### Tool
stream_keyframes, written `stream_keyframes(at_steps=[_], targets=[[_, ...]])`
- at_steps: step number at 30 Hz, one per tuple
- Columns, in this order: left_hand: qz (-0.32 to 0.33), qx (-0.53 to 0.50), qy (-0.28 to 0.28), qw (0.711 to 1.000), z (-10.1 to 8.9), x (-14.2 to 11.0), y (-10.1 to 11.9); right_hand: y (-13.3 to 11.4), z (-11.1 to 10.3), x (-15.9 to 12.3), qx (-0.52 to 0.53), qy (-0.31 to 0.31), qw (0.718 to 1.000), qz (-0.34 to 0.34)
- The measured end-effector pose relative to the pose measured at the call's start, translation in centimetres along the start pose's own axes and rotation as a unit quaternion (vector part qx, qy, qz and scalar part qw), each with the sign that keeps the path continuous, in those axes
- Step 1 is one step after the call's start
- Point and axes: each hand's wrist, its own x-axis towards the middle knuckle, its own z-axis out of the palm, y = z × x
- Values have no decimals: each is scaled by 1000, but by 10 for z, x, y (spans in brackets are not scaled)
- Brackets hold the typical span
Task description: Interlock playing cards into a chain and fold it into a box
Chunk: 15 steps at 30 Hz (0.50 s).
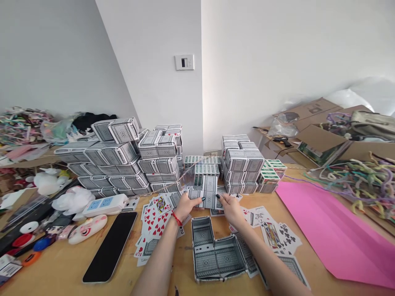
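My left hand (186,206), with a red string on its wrist, pinches playing cards, thumb on top. One grey-backed playing card (210,190) stands upright between my two hands, and another card (194,193) lies crosswise at my left fingertips. My right hand (231,209) is closed at the upright card's right edge, its fingertips pinched there. Below my hands sits an L-shaped open tray (217,263) built from grey-backed cards. Loose face-up cards (156,218) spread left of my left wrist, and more loose cards (273,236) lie beyond my right forearm.
Stacked card-covered blocks stand at the back left (120,154) and back right (243,162), with green card boxes (206,170) between them. A black phone (110,248), a white power strip (105,204) and small toys lie left. Pink paper (336,234) and cardboard boxes (324,144) are right.
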Motion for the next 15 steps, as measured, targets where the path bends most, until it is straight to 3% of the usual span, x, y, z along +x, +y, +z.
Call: stream_keyframes(at_steps=[15], targets=[[14,11,9,1000,-3,2,-7,-1,3,-6,-10,13,1000,-14]])
